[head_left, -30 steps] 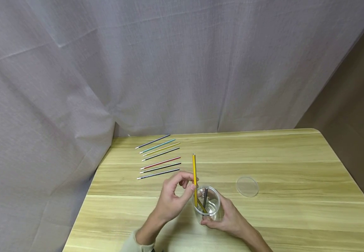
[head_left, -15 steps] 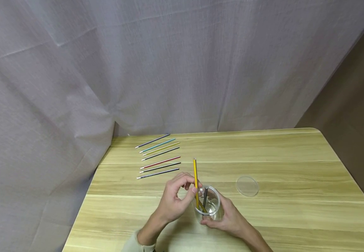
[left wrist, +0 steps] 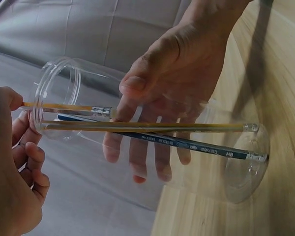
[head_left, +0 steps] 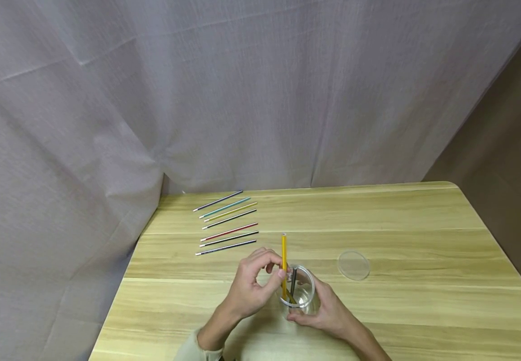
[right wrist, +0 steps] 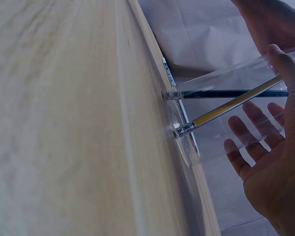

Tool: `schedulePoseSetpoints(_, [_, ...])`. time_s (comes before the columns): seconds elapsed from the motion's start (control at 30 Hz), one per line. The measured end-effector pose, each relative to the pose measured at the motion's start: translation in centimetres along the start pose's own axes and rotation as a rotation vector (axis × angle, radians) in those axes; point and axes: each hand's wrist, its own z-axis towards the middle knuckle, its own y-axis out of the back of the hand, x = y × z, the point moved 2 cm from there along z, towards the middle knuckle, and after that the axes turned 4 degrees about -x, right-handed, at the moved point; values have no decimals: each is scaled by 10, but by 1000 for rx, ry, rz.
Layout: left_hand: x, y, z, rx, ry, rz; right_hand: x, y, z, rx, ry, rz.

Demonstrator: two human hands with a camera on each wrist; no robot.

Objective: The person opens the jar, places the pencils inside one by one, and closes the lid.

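In the head view my left hand (head_left: 251,288) pinches a yellow pencil (head_left: 284,250) between thumb and fingers. Its ferrule end (left wrist: 102,111) is down inside the mouth of a clear plastic jar (left wrist: 250,184), as the left wrist view shows. My right hand (head_left: 330,311) grips the jar from the right, thumb on one side and fingers behind. Another yellow pencil (left wrist: 187,127) and a dark pencil (left wrist: 196,146) lean crossed inside, ferrule ends at the bottom. The right wrist view shows the jar's base on or just above the tabletop; contact is unclear.
Several pencils, among them a red pencil (head_left: 229,232) and a teal pencil (head_left: 224,207), lie in a slanted row on the wooden table (head_left: 423,240), left of the jar. A clear round lid (head_left: 353,265) lies to the right. Grey curtain (head_left: 260,100) hangs behind.
My left hand has lowered the yellow pencil farther into the jar and shifted it slightly right. My right hand and the jar have stayed in place.
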Motion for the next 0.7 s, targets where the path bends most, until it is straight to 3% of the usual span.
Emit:
schedulePoseSetpoints(0.4, [3,0,2,6,9,17,0,0,0,7,-35,2])
schedulePoseSetpoints(0.7, [6,2,0,6,24,19,2,-2,2,8,5,12])
